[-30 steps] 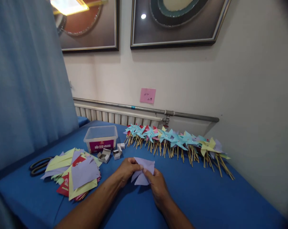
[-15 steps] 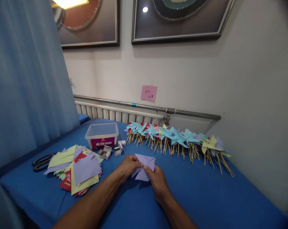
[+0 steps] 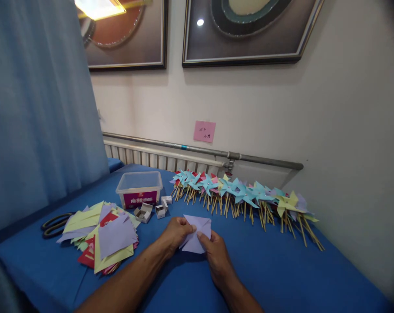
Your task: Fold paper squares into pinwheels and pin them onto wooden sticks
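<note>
Between my two hands is a square of purple paper point(image 3: 197, 245), slit in from its corners, held just above the blue table cover. My left hand point(image 3: 177, 233) pinches its left side, the thumb lying on top. From the right, my right hand point(image 3: 216, 252) grips the other side, its thumb also pressed on the paper near the middle. The fingers under the sheet are hidden. Left of my hands lies a loose pile of coloured paper sheets point(image 3: 117, 237) in purple, yellow, red and green. A long row of paper pinwheels point(image 3: 227, 186) on sticks lies behind my hands.
A clear plastic tub point(image 3: 140, 177) with a purple label stands at the back left, several small cardboard boxes point(image 3: 144, 213) beside it. Black-handled scissors point(image 3: 53, 226) lie by the pile. A blue curtain point(image 3: 43, 108) hangs left; a pipe point(image 3: 200, 150) runs along the wall.
The purple paper lies flatter now, its slits less spread. My thumbs have drawn slightly apart from each other on it. The camera view has tilted up a little.
</note>
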`<state>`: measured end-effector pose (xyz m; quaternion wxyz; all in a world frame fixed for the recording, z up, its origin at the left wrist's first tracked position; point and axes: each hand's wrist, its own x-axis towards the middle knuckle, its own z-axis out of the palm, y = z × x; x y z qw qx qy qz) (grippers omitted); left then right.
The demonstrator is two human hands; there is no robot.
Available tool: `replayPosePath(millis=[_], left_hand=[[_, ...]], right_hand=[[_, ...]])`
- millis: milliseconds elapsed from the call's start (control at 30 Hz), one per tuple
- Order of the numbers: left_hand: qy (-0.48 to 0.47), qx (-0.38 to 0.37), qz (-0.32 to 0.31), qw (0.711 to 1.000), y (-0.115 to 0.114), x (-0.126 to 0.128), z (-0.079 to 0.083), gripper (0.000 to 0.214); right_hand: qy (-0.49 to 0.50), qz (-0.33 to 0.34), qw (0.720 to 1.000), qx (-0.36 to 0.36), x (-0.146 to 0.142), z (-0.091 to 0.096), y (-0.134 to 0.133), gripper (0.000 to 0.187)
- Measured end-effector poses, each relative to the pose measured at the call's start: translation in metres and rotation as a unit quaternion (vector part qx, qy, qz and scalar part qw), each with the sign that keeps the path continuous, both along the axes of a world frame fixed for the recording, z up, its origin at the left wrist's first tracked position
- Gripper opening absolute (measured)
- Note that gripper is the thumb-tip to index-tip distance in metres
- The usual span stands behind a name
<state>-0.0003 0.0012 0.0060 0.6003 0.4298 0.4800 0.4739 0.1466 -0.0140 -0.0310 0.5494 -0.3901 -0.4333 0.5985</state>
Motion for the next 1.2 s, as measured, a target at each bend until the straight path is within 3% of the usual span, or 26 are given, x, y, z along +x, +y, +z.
replayPosePath(millis=[233,667,867,1067,1200], left_hand=[[-0.013,0.015,-0.006,1.0,0.002,-0.001,-0.003,0.033],[0.002,0.006,0.006,1.0,0.001,0.001,0.0,0.028],[0.016,0.003,0.003,1.0,0.002,0.0,-0.001,0.029],[0.024,0.005,-0.004,1.0,0.006,0.0,-0.007,0.032],[0.049,0.01,-0.016,0.999,0.004,0.001,-0.006,0.029]], right_hand=[[-0.029,-0.042,0.999,0.008,-0.001,-0.008,0.007,0.055],[-0.041,-0.024,0.999,0.008,0.0,-0.011,0.008,0.054],[-0.032,-0.016,0.999,-0.003,-0.001,-0.002,0.003,0.055],[0.055,-0.027,0.998,-0.017,-0.004,0.014,-0.001,0.053],[0.092,0.003,0.995,-0.036,-0.003,0.023,0.0,0.052]])
